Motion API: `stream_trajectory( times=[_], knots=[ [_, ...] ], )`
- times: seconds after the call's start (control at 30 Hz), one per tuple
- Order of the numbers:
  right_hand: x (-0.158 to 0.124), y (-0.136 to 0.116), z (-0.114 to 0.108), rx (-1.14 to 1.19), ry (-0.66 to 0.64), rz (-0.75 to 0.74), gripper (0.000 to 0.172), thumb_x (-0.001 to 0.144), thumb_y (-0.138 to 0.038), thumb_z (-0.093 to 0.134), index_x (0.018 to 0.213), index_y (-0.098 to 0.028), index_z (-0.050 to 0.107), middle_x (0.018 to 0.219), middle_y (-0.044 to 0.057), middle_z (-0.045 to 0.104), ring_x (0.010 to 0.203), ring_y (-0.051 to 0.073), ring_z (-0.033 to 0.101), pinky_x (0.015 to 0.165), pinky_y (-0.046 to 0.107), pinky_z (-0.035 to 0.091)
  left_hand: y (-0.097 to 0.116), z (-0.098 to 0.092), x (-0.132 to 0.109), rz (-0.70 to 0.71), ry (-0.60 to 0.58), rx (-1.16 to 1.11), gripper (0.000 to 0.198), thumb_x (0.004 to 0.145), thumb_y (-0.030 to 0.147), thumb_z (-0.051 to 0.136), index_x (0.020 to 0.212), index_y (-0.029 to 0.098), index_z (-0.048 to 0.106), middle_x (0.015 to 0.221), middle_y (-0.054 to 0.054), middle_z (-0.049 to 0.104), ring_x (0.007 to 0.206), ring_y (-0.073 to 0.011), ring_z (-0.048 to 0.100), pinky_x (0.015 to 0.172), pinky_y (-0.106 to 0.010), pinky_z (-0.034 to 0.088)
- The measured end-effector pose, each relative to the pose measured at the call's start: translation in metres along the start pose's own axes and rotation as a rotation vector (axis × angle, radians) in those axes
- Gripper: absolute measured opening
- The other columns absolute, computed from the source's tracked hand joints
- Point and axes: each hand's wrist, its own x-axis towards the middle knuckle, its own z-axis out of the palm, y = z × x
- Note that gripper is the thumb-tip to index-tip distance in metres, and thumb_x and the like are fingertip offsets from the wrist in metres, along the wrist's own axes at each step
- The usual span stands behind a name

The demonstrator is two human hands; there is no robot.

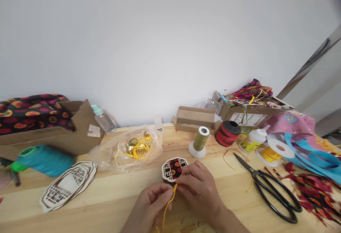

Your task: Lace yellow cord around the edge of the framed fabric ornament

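A small white-framed ornament (176, 168) with black and red patterned fabric sits at the front middle of the table. Yellow cord (167, 208) runs from its lower edge down between my hands. My left hand (157, 199) pinches this cord just below the ornament, thumb against the fingers. On the other side, my right hand (197, 188) has its fingers closed at the ornament's lower right edge, where the cord meets it. Its fingertips partly cover that edge, so the knot or attachment is hard to make out.
Black scissors (262, 179) lie at right beside a yellow spool (271, 153). An olive spool (200, 140) stands behind the ornament. A plastic bag (154, 151) holds yellow cord. At left are stacked wooden frames (50, 195), a teal thread cone (50, 160) and a cardboard box (87, 119).
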Motion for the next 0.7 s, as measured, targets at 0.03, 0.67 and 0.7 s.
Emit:
stream_trajectory(
  times=[0.03, 0.67, 0.7],
  knots=[
    [0.0001, 0.0001, 0.0000, 0.000, 0.002, -0.003, 0.010, 0.073, -0.014, 0.053, 0.074, -0.020, 0.061, 0.068, 0.003, 0.058, 0.063, 0.014, 0.044, 0.055, 0.026, 0.038, 0.0000, 0.0008, -0.0002, -0.002, 0.014, 0.006, 0.027, 0.057, 0.038, 0.066, 0.061, 0.013, 0.058, 0.043, 0.007, 0.044, 0.038, -0.0020, 0.026, 0.037, -0.014, 0.016],
    [-0.0050, -0.0067, 0.0009, 0.061, -0.048, 0.084, 0.012, 0.073, -0.014, 0.050, 0.080, -0.019, 0.059, 0.069, 0.003, 0.061, 0.065, 0.014, 0.051, 0.059, 0.025, 0.040, -0.0020, -0.0005, -0.0012, 0.067, 0.022, 0.002, 0.025, 0.063, 0.038, 0.060, 0.067, 0.013, 0.061, 0.031, 0.014, 0.022, 0.030, -0.0009, 0.009, 0.030, -0.015, 0.004],
    [-0.0052, -0.0084, -0.0004, 0.097, -0.056, 0.118, 0.012, 0.073, -0.015, 0.050, 0.080, -0.019, 0.059, 0.069, 0.003, 0.061, 0.065, 0.014, 0.051, 0.059, 0.025, 0.041, -0.0016, -0.0008, -0.0013, 0.068, 0.017, -0.036, 0.024, 0.063, 0.037, 0.061, 0.068, 0.014, 0.061, 0.031, 0.014, 0.020, 0.031, -0.0009, 0.008, 0.030, -0.015, 0.004]
  ],
)
